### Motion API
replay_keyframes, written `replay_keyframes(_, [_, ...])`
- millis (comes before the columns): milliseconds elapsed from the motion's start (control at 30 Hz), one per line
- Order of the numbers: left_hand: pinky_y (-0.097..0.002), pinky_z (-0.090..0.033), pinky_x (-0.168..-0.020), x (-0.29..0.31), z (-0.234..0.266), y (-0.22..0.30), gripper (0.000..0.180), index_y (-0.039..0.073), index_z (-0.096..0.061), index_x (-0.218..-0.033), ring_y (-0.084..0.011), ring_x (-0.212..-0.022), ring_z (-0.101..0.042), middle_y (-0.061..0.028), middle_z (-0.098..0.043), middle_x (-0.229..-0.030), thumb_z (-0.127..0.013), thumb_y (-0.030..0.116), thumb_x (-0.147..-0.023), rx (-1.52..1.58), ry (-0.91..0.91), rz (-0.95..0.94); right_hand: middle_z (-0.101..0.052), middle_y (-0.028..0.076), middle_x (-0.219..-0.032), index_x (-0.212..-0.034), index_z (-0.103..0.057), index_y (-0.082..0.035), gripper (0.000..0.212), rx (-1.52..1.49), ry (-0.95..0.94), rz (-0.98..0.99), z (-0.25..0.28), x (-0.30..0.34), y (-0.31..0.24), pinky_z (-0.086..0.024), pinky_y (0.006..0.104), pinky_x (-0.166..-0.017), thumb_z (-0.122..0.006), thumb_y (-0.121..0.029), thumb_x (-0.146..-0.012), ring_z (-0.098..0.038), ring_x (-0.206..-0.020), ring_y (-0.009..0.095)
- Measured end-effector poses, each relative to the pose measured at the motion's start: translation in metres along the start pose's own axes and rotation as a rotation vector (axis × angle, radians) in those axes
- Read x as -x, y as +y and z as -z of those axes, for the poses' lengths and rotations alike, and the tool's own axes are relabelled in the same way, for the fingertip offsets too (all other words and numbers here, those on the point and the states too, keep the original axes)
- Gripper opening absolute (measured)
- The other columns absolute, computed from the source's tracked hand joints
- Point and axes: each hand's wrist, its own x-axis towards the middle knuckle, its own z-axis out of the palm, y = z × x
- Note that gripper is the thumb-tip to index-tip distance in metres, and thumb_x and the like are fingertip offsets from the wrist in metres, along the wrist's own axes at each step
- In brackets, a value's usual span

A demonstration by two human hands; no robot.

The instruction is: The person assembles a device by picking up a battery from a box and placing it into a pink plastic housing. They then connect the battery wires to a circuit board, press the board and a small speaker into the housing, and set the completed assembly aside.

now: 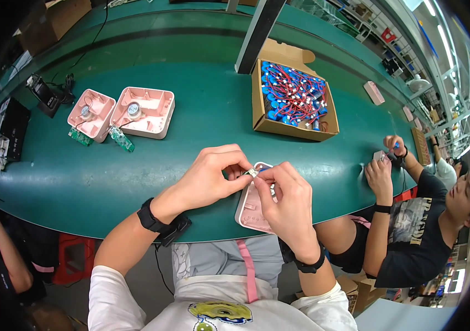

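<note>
Over a pink plastic housing half (250,212) near the table's front edge, my two hands meet at the fingertips. My left hand (213,174) pinches a small white connector (253,172) between thumb and forefinger. From the other side my right hand (287,198) is closed in a pinch against it. A bit of blue shows at the right fingertips, but the piece they grip is mostly covered. Much of the housing lies hidden under my right hand, along with whatever sits inside it.
Two pink housings (163,118) with speakers and wired green circuit boards (121,139) lie at the far left. Behind my hands stands a cardboard box (295,131) of blue batteries with red leads, beside a dark post (258,36). A co-worker (411,220) works at the right.
</note>
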Motion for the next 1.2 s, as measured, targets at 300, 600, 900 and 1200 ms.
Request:
replay_keyframes(300, [-0.0316, -0.053, -0.060, 0.002, -0.005, -0.008, 0.016, -0.004, -0.070, -0.097, -0.0203, -0.071, -0.066, -0.0098, -0.067, -0.092, -0.078, -0.005, -0.083, -0.143, 0.048, -0.204, -0.060, 0.009, -0.077, -0.084, -0.065, 0.001, 0.009, 0.015, -0.003, -0.014, -0.009, -0.001, 0.004, -0.040, 0.0351, -0.052, -0.074, 0.003, -0.085, -0.048, -0.054, 0.019])
replay_keyframes(600, [-0.0350, -0.051, -0.058, 0.004, -0.007, -0.005, 0.018, -0.004, -0.068, -0.097, -0.0239, -0.071, -0.064, -0.0108, -0.064, -0.089, -0.077, -0.008, -0.081, -0.241, 0.048, -0.286, -0.061, 0.013, -0.079, -0.085, -0.064, 0.002, 0.008, 0.047, 0.015, -0.022, -0.016, 0.000, 0.005, -0.048, 0.0381, -0.058, -0.071, 0.006, -0.087, -0.060, -0.060, 0.028])
replay_keyframes(900, [-0.0254, -0.057, -0.065, -0.007, 0.000, 0.009, 0.029, -0.003, -0.071, -0.118, -0.0095, -0.074, -0.066, -0.0070, -0.068, -0.095, -0.074, -0.007, -0.089, 0.263, -0.081, 0.121, -0.067, 0.021, -0.119, -0.132, -0.060, 0.002, 0.049, 0.060, -0.005, 0.039, 0.006, 0.012, 0.003, -0.054, 0.0399, -0.076, -0.077, -0.003, -0.087, -0.069, -0.091, 0.032])
replay_keyframes(1200, [-0.0205, -0.052, -0.062, -0.011, 0.039, 0.044, 0.020, 0.000, -0.072, -0.121, -0.0040, -0.067, -0.061, -0.0006, -0.068, -0.077, -0.064, 0.004, -0.103, 0.382, -0.400, 0.495, -0.043, 0.030, -0.159, -0.155, -0.041, 0.002, 0.085, 0.322, -0.052, 0.067, -0.016, 0.061, -0.023, -0.040, 0.0573, -0.112, -0.084, -0.014, -0.083, -0.053, -0.134, 0.047])
